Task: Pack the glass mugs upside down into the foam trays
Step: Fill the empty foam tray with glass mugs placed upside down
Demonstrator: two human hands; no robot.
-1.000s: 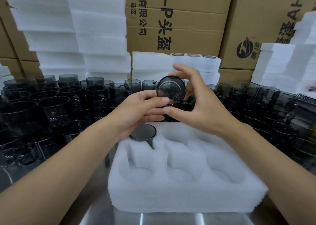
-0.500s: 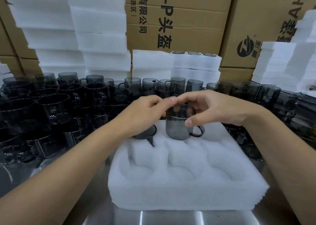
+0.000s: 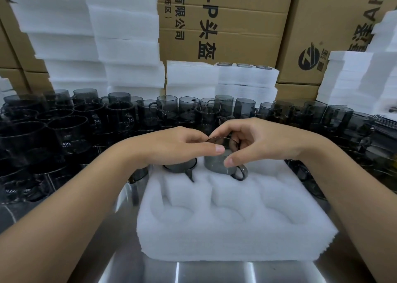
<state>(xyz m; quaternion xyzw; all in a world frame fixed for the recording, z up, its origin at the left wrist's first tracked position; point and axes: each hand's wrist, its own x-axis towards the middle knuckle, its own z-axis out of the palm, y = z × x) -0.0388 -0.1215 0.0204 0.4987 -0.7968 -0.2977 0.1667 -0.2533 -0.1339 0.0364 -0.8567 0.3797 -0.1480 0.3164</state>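
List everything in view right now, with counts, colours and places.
Tray: one, white foam, centre of table, near pockets empty.
Held mug: one, grey glass, tray's far-middle pocket.
Packed mug: one, grey glass, far-left pocket, upside down.
Loose mugs: many, grey, behind and beside tray.
Foam stacks: several, white, back left, centre, right.
Boxes: several, brown, at the very back.
Table: one, shiny metal, underneath.
Left hand: holds held mug.
Right hand: holds held mug.
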